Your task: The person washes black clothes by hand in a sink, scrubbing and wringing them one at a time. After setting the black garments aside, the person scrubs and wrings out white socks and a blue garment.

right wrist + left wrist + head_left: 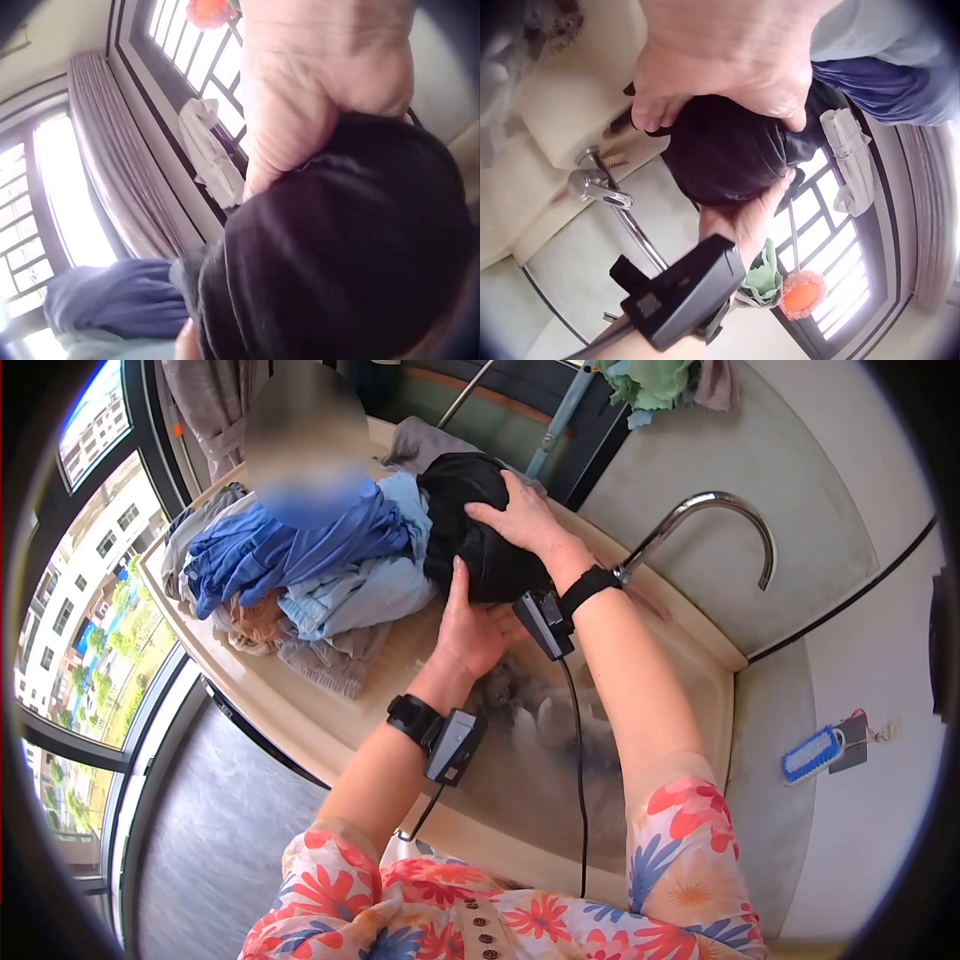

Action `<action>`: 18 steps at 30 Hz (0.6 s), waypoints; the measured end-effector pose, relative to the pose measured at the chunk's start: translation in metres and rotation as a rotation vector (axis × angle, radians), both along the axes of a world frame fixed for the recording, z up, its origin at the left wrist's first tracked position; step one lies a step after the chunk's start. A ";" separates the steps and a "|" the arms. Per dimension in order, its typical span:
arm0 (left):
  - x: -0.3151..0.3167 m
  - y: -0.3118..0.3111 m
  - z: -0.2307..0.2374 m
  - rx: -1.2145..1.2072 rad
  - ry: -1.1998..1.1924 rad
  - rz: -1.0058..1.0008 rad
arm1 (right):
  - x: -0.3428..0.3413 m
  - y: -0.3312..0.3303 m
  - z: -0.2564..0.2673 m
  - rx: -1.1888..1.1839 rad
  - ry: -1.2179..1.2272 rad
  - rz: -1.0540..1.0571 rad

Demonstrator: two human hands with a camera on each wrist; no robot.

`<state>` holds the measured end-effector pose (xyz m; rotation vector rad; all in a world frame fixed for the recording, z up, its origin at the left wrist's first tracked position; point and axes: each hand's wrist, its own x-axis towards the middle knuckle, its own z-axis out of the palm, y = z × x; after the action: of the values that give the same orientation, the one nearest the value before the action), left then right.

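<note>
Both hands hold a bunched black garment (478,525) between them, over the sink's ledge. My left hand (468,632) grips its near side, thumb up along the cloth and fingers underneath. On the far side my right hand (522,518) grips it, thumb pointing left across the top. In the left wrist view the black bundle (724,154) bulges between the two palms. The right wrist view has the right palm (322,82) pressed on the cloth, with its fingertips hidden. Left of the bundle lies a heap of clothes with a blue garment (300,545) and a light blue garment (360,595).
Below the hands, the beige sink (345,745) holds cloudy water with soaking cloth (560,725). A chrome faucet (715,500) arches at the right. A blue brush (812,755) hangs on the wall. Windows (90,600) stand at the left. A cable (578,760) trails from the right wrist camera.
</note>
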<state>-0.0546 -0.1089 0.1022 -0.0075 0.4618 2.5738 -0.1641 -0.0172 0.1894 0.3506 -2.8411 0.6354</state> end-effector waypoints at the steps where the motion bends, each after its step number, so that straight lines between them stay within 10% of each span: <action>1: -0.001 0.000 0.004 0.042 0.026 -0.037 | -0.005 -0.003 -0.001 0.029 -0.001 0.026; 8: -0.025 0.000 0.037 0.294 0.112 0.096 | -0.004 0.003 0.045 -0.331 -0.058 0.324; 11: -0.043 0.011 0.021 0.273 0.082 0.220 | -0.008 -0.008 0.013 0.072 0.055 0.343; 18: -0.042 0.016 0.015 0.196 0.077 0.123 | 0.022 0.003 0.003 0.126 0.156 0.158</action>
<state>-0.0964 -0.0926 0.1169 0.1371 0.2417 2.7371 -0.1422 -0.0145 0.1921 0.6228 -2.7283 0.4370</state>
